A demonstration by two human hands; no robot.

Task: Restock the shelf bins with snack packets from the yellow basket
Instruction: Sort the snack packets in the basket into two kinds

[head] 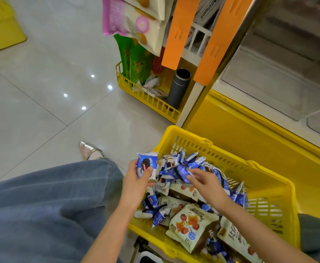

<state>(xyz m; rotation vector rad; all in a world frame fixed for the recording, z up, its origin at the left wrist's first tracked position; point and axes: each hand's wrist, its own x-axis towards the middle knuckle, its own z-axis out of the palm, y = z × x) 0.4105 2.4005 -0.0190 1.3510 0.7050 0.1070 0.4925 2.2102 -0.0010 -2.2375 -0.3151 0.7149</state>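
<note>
The yellow basket (229, 154) sits on the floor at lower right, full of several blue-and-white cookie packets (183, 164) and cream packets with brown cubes (190, 224). My left hand (136, 179) grips one blue cookie packet (147, 165) upright over the basket's left rim. My right hand (202, 180) reaches into the pile with its fingers spread, the fingertips touching a blue packet (182, 172). The clear shelf bins (269, 73) stand at upper right behind the basket.
A low yellow wire tray (147, 99) at the shelf end holds green bags (134, 63), small packets and a grey cylinder (179, 88). Hanging bags (134, 19) and orange strips (180, 31) overhang it. My jeans-clad leg and shoe (88, 149) are left; another yellow crate (0, 25) is far left.
</note>
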